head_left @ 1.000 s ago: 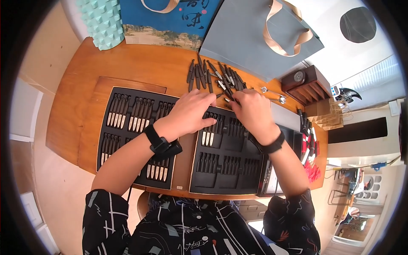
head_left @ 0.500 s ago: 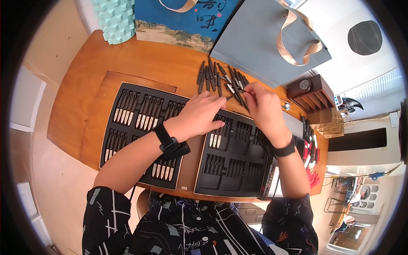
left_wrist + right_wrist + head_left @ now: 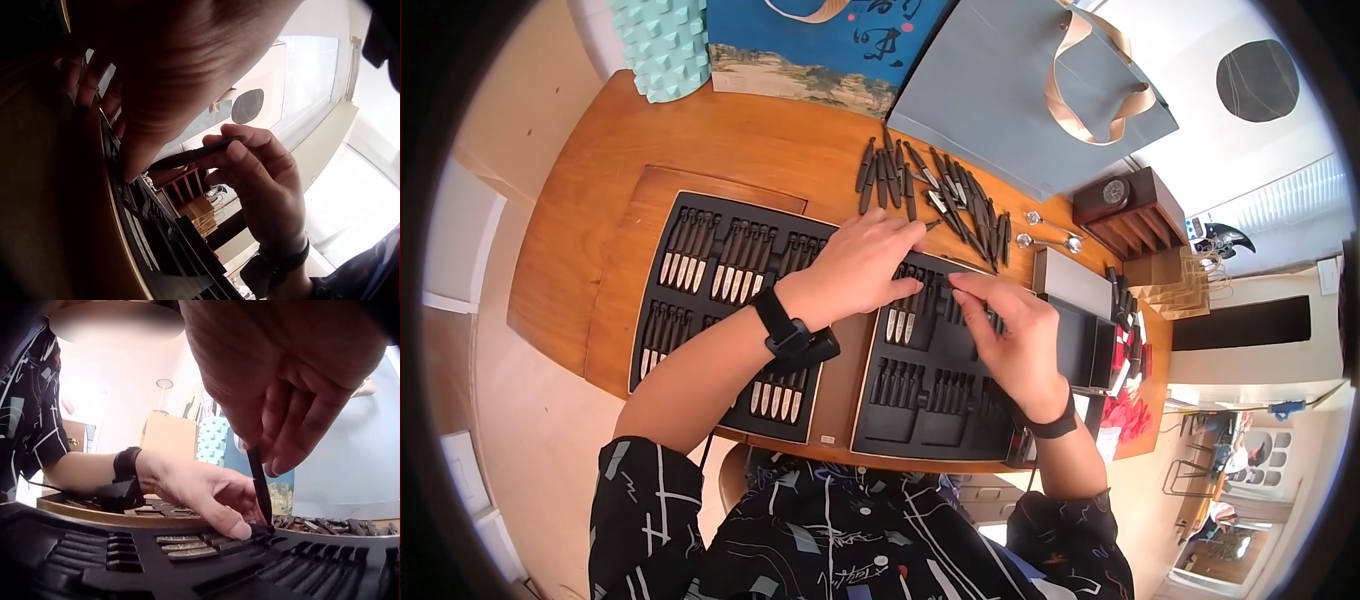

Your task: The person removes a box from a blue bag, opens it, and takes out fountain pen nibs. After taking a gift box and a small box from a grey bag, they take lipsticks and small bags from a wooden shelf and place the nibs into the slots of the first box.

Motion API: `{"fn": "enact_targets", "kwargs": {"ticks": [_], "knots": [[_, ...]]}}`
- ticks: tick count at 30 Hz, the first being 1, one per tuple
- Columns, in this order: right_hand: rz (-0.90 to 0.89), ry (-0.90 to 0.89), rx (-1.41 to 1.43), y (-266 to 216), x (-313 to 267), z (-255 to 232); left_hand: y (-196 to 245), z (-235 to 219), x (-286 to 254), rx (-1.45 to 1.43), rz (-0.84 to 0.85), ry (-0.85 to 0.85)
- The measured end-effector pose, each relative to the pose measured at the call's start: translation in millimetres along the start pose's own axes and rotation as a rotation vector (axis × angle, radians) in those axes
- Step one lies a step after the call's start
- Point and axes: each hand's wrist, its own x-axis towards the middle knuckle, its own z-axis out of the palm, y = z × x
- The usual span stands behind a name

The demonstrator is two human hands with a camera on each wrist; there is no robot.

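Note:
In the left wrist view my right hand [image 3: 269, 190] pinches a slim black pen-like piece [image 3: 187, 157] between thumb and fingers. The right wrist view shows that piece slanting down, its lower end close to the far edge of the right-hand black tray [image 3: 890, 430]. My left hand [image 3: 860, 265] rests across that edge, fingers extended beyond it and thumb over the tray's back-left compartment. Beside this thumb [image 3: 228, 520] lie several silver-ended pieces [image 3: 187, 547] in their slots. Both hands wear black wrist straps.
Left of it lies a second black tray [image 3: 700, 205] with rows of silver-ended pieces. A loose pile of black pieces [image 3: 945, 190] spreads behind the trays. Grey [image 3: 1000, 100] and blue [image 3: 810, 50] paper bags stand at the back. A wooden box [image 3: 1125, 205] stands at the right.
My right hand has come from the loose pile toward me and over the right-hand tray, now with a slim black piece in its fingers. My left hand stays at the tray's far edge.

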Motion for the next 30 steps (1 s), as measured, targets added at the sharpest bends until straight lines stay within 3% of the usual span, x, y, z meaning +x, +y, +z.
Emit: {"fn": "enact_targets", "kwargs": {"ticks": [30], "knots": [[-0.139,-0.264,-0.272,-4,-40,20,5,1,2,0.021,-0.014,0.0]]}}
